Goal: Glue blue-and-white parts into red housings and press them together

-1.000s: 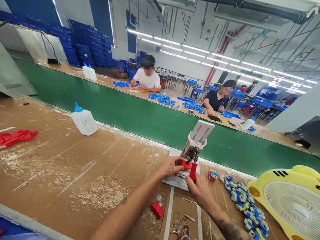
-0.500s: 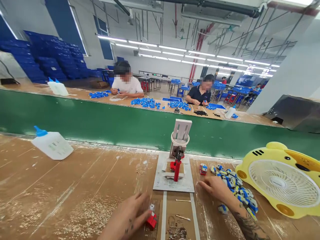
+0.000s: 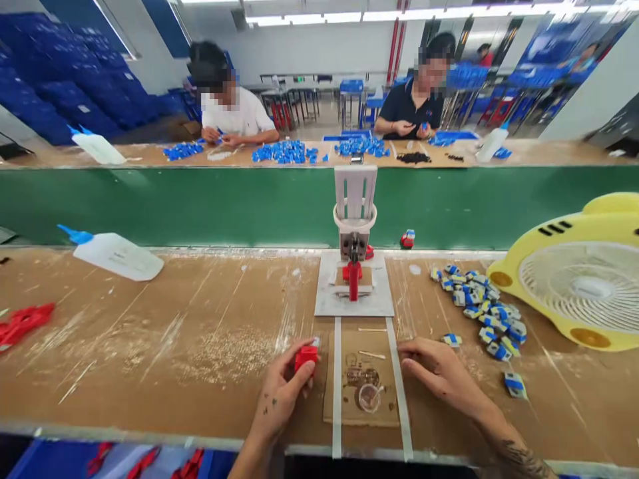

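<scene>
My left hand (image 3: 282, 392) grips a small red block (image 3: 305, 357) on the brown worktop, near its front edge. My right hand (image 3: 439, 374) lies flat on the worktop, fingers apart, holding nothing; a small blue-and-white piece (image 3: 452, 339) lies just beyond its fingertips. Between the hands is a taped cardboard patch with a small clear cup (image 3: 368, 396) and thin sticks. Farther back stands a small press jig (image 3: 355, 249) with a red handle on a grey base plate.
A heap of blue-and-white pieces (image 3: 482, 307) lies right of the jig, beside a yellow fan (image 3: 574, 283). A white glue bottle (image 3: 112, 253) lies at left, red parts (image 3: 22, 322) at far left. A green conveyor (image 3: 224, 203) runs behind; two people work beyond it.
Both hands left the jig and came back to the front of the worktop. My left hand took hold of the red block. The camera tilted down.
</scene>
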`<action>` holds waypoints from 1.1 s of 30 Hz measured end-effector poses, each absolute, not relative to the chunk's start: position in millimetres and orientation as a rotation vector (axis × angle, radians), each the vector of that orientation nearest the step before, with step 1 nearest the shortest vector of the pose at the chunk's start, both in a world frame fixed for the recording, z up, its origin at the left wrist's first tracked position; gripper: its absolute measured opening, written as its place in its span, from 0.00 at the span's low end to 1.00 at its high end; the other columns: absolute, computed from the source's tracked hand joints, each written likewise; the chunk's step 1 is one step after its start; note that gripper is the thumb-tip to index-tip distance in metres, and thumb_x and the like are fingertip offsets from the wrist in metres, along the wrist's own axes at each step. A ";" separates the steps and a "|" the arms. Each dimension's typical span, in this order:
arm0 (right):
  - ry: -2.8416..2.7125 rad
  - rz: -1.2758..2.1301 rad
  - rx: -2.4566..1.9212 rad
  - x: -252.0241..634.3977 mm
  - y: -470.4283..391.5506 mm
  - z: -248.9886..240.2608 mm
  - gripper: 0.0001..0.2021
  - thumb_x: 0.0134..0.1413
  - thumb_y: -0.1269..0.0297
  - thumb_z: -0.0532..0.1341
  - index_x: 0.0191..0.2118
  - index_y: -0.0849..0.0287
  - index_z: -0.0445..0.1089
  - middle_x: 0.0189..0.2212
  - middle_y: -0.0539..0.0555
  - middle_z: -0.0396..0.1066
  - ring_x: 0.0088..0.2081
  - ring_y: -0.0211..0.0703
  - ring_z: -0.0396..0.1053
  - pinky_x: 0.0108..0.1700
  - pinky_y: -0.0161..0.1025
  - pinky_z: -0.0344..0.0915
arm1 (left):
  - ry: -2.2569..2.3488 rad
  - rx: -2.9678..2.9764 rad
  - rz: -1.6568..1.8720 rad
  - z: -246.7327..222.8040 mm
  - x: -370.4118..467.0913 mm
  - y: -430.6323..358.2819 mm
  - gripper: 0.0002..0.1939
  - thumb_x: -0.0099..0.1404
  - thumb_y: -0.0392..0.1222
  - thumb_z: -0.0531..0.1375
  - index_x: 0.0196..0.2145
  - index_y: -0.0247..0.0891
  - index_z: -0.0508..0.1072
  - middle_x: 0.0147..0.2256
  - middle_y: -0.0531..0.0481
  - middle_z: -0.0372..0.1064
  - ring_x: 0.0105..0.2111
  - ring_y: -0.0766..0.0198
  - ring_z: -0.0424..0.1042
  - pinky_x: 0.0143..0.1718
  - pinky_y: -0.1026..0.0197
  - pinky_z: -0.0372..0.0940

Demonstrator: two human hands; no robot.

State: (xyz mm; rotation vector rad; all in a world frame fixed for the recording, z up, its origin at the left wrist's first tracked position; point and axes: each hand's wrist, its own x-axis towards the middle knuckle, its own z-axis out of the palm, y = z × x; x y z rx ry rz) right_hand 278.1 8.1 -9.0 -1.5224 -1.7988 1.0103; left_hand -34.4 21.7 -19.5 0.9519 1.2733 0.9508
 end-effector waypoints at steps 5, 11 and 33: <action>-1.798 1.153 -1.408 245.6 -20.4 -15.5 0.15 0.60 0.51 0.64 0.45 0.54 0.80 0.28 0.54 0.77 0.30 0.46 0.72 0.37 0.41 0.70 | 1.029 0.606 1.031 -30.6 -17.8 3.0 0.30 0.53 0.61 0.73 0.49 0.42 0.81 0.38 0.42 0.79 0.28 0.62 0.75 0.29 0.61 0.69; -1.917 1.080 -1.253 237.9 -16.6 -15.5 0.18 0.68 0.52 0.57 0.37 0.55 0.81 0.26 0.55 0.75 0.28 0.44 0.71 0.32 0.38 0.67 | 1.116 0.907 1.074 -35.2 -10.6 -5.7 0.30 0.42 0.54 0.78 0.42 0.41 0.84 0.39 0.43 0.79 0.37 0.55 0.77 0.40 0.55 0.74; -1.292 0.979 -1.055 215.7 -8.5 12.2 0.10 0.59 0.55 0.69 0.31 0.53 0.83 0.18 0.51 0.71 0.21 0.39 0.66 0.22 0.33 0.62 | 1.145 1.803 1.179 -12.0 13.5 -15.9 0.13 0.64 0.39 0.68 0.47 0.42 0.79 0.42 0.45 0.80 0.41 0.57 0.81 0.46 0.57 0.76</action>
